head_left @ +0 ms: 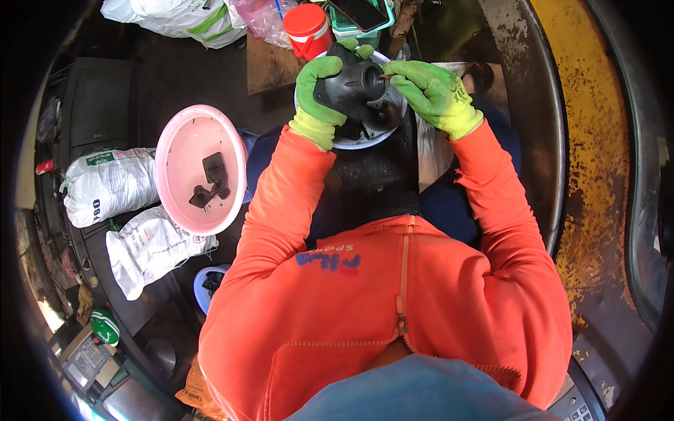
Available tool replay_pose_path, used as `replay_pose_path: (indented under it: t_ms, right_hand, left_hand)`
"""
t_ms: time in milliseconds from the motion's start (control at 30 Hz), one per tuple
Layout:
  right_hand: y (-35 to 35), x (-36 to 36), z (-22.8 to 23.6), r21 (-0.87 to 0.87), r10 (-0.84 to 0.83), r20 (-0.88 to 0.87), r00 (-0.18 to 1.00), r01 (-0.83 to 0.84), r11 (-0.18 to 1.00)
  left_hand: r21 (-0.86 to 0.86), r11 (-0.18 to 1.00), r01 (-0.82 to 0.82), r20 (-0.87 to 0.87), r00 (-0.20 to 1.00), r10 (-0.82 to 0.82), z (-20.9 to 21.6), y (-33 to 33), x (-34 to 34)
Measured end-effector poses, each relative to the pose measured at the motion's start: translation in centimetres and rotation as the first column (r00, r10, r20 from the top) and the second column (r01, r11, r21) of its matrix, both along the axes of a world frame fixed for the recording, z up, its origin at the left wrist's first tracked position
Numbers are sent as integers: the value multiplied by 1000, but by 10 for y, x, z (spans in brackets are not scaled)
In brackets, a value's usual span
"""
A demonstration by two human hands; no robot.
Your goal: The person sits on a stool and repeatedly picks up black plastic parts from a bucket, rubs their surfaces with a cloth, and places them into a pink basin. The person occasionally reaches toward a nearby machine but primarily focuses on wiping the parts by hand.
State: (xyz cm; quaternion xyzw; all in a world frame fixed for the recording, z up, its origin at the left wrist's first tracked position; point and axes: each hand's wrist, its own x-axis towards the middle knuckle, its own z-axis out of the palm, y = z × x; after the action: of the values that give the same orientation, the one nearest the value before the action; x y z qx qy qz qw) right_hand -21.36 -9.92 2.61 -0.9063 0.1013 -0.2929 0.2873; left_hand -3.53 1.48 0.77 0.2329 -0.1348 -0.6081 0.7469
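My left hand (319, 95), in a green and yellow glove, is closed round a black moulded part (351, 88) with a flange and a round opening. My right hand (432, 95), gloved alike, pinches a thin, reddish-brown-tipped tool (384, 76). Its tip is at the rim of the opening; most of it is hidden by the fingers, so I cannot tell its kind. Beneath the hands stands a white basin (354, 146) with more black parts (380, 121) in it.
To my left is a pink basin (166, 168) holding a few black pieces (215, 168). White sacks (112, 186) lie beyond it. Ahead stand a red lidded jug (307, 31) and a green box with a dark phone (359, 12) on top. A rusty yellow metal edge (593, 154) curves along my right.
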Motion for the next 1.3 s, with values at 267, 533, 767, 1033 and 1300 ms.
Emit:
replay_pose_path:
  t_ms: [267, 533, 767, 1033, 1300]
  right_hand:
    - [11, 6, -6, 22, 15, 31, 999, -16, 1000]
    - [22, 15, -19, 67, 48, 76, 996, -53, 996]
    - [40, 16, -12, 677, 39, -25, 999, -12, 736]
    - [55, 11, 11, 991, 87, -5, 996, -6, 131]
    - [49, -1, 28, 952, 199, 82, 977, -17, -307]
  left_hand:
    - [-80, 996, -38, 53, 998, 43, -2, 2, 12]
    - [-212, 973, -95, 132, 983, 125, 2, 7, 17]
    - [-334, 922, -198, 237, 929, 285, 7, 9, 12]
    - [-402, 884, -238, 550, 709, 441, 7, 11, 12]
    - [-701, 705, -109, 704, 49, 708, 15, -1, 16]
